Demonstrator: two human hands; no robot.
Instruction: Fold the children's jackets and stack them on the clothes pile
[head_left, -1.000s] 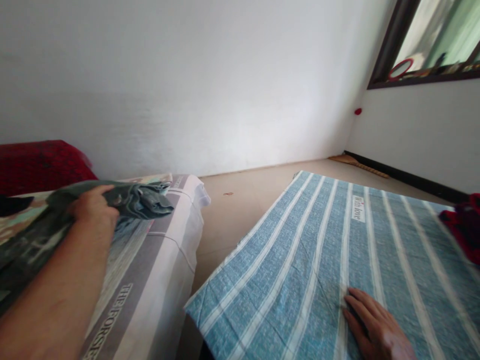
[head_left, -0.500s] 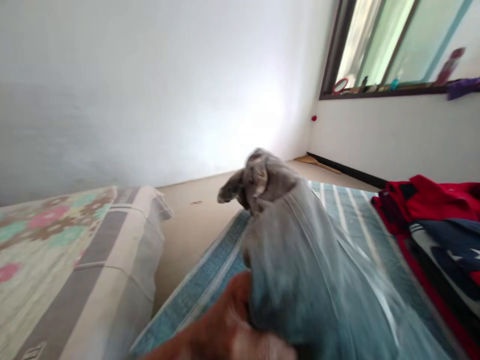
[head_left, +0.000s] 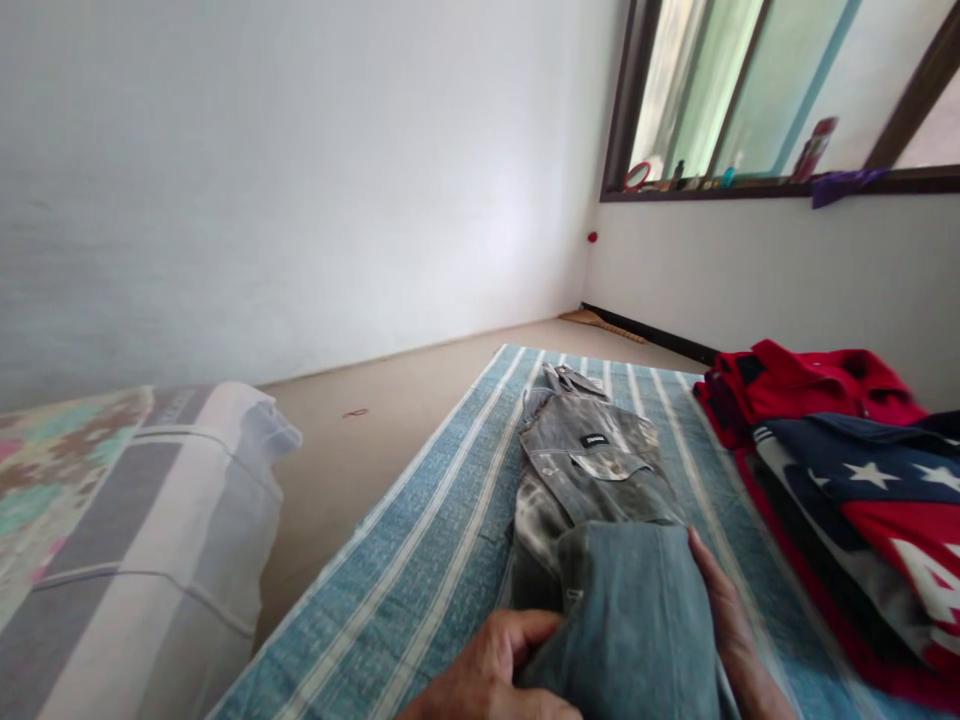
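Observation:
Faded grey-green jeans lie lengthwise in front of me, with one leg part folded back over the rest. Their top end, with a small dark label and a pocket, points away from me. At the lower left of the folded part, my left hand is closed, thumb and fingers pinching the cloth. My right hand grips the right edge of the same fold; some of its fingers are hidden behind the cloth. Beneath the jeans is a blue striped sheet.
A stack of folded clothes, red and navy with white stars, sits to the right. On the left is a bed edge with a striped cover. Bare floor separates the two surfaces. A window sill holds small bottles and a mirror.
The jeans, earlier raised and blurred, now lie down on the sheet with their near part folded over. My right hand has come into view, and the camera has turned slightly right.

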